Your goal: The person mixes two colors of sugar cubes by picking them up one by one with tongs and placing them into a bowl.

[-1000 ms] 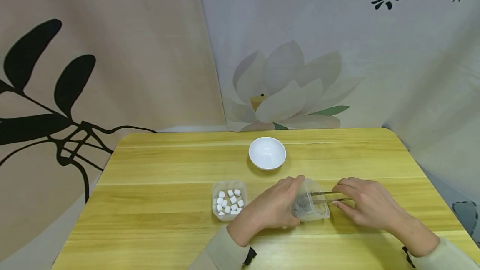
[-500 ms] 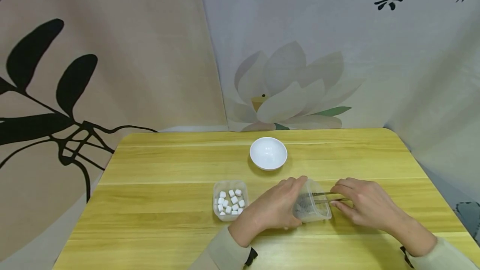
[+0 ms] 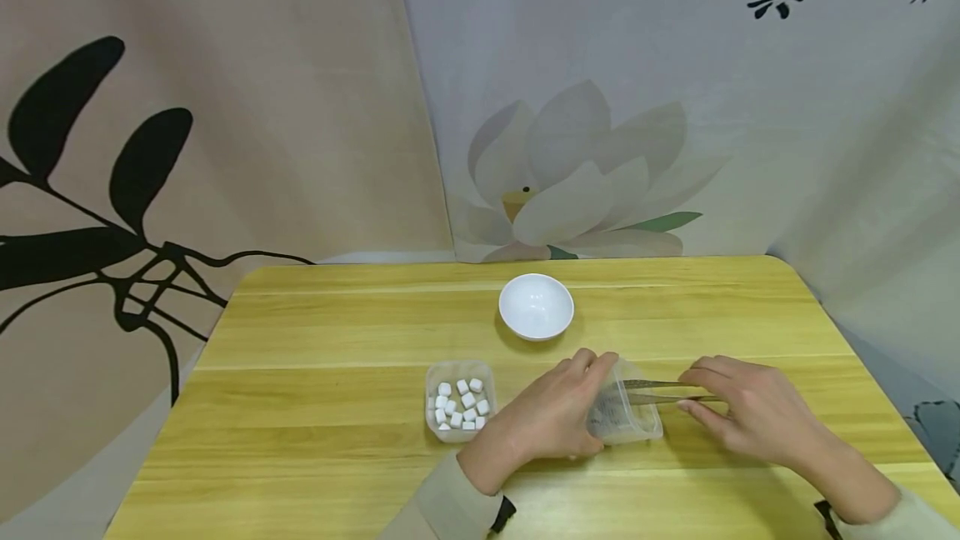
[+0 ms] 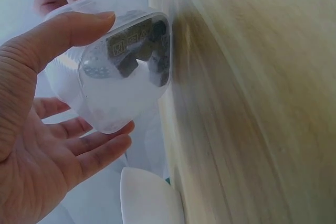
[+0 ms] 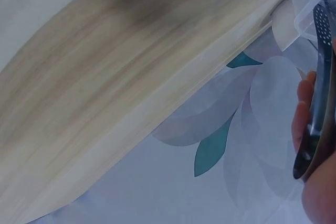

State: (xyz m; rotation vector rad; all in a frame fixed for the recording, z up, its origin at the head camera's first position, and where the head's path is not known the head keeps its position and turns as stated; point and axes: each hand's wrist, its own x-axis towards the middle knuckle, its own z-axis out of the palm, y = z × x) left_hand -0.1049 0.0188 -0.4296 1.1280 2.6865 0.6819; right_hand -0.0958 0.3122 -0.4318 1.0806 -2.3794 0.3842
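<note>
A translucent plastic container (image 3: pixel 627 419) lies tipped on its side, its mouth toward the right. The left hand (image 3: pixel 543 415) grips its base end between thumb and fingers, as the left wrist view also shows (image 4: pixel 63 93). Dark pieces (image 4: pixel 126 59) show through the container's wall. From the right, metal tongs (image 3: pixel 667 398) reach into the mouth, pinched by the right hand (image 3: pixel 757 411). In the right wrist view the tongs (image 5: pixel 321 103) have a perforated tip beside the container's rim. Whether the tips hold a piece cannot be seen.
A second translucent container (image 3: pixel 431 423) with several white cubes (image 3: pixel 468 400) stands left of the left hand. Behind the hands is a white bowl (image 3: pixel 536 307). The wooden table (image 3: pixel 322 440) ends at a printed cloth backdrop (image 3: pixel 300 107).
The right hand has moved slightly to the right, and more of the tongs shows outside the container. The left hand and its container have barely moved.
</note>
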